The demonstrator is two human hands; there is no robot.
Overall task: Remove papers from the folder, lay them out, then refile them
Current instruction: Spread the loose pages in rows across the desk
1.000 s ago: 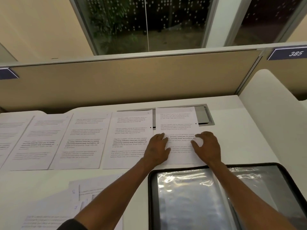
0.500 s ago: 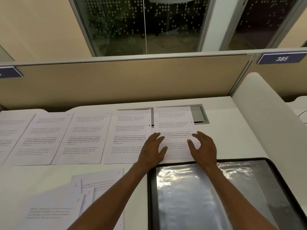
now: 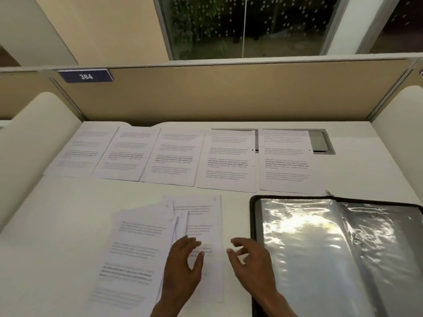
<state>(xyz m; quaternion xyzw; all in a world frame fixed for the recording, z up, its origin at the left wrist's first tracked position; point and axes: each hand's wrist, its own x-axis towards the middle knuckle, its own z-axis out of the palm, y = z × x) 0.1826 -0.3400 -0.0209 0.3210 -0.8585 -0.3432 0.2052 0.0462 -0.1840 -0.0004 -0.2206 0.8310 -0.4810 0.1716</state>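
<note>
Lying fanned under the left hand [image 3: 183,266] is a loose paper stack [image 3: 142,252]. The right hand [image 3: 251,264] hovers beside it, near the open folder [image 3: 338,259]. Both hands' fingers are relaxed, gripping nothing.

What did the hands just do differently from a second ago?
Both hands left the rightmost sheet in the far row and came back toward the person. Now the left hand rests on the loose pile of papers; the right hand hovers beside it, holding nothing. The row and open folder stayed put.

The folder [image 3: 343,259] runs off the right and bottom edges; print on the papers [image 3: 229,161] is too blurred to read.
</note>
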